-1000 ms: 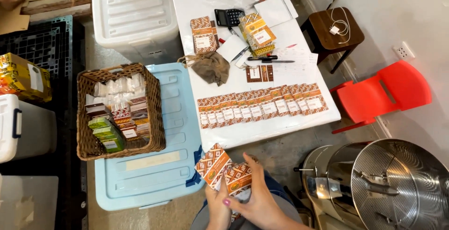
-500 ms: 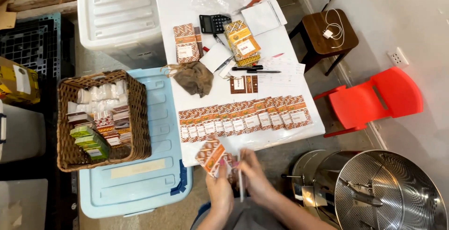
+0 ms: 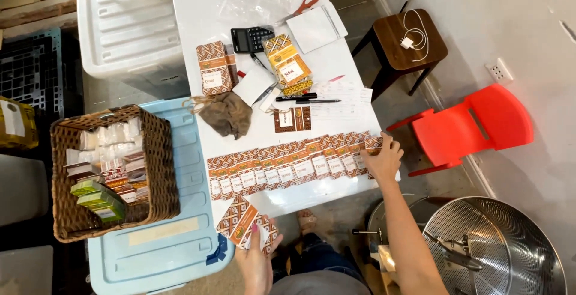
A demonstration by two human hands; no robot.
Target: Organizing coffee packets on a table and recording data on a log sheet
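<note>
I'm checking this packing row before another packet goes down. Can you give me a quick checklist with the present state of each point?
1. Right hand rests on the row of patterned packets at its right end: ok.
2. Left hand holds a fan of packets: ok.
3. Row lies overlapping along the white table near edge: ok.
4. Table room beyond the row's right end: not ok.
5. Packet count: cannot tell.

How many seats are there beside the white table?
2: a brown wooden stool with a white charger on it, by the table's far right side, and a red plastic chair nearer, close to the wall. Others may be out of view.
</note>
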